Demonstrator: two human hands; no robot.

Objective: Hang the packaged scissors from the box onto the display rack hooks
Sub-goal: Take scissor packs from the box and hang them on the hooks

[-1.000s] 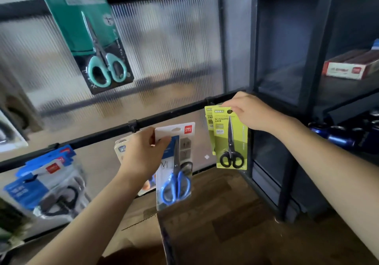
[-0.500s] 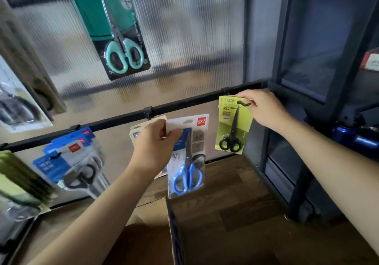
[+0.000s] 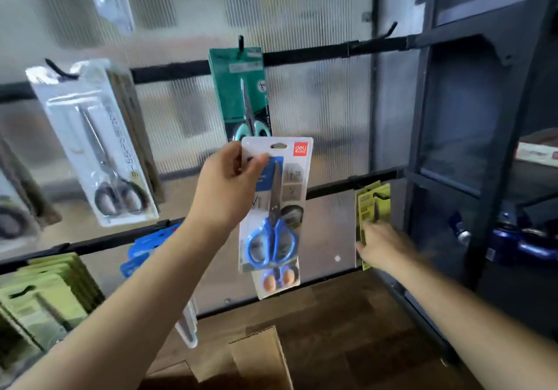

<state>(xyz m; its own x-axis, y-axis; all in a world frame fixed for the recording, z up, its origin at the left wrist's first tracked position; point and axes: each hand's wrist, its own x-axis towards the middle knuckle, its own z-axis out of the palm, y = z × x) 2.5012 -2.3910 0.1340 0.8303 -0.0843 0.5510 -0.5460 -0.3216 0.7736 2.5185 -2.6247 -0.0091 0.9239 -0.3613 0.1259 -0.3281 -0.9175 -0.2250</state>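
1. Head view: left hand [image 3: 225, 190] is pinching the blue pack [image 3: 276, 205] near its top, thumb on the front, holding it in mid-air between the two rails. A second pack is sitting behind it.
2. Right hand [image 3: 382, 246] is resting straight fingers on the green pack [image 3: 373, 208], which is hanging on the lower hook [image 3: 381, 197] – nothing gripped.
3. Step: blue pack is going up next. Likely target is the bare upper hook [image 3: 379, 36] – its slot needs lining up with the tip.
4. Box [image 3: 241, 359] is cut off; right hand is blurring.
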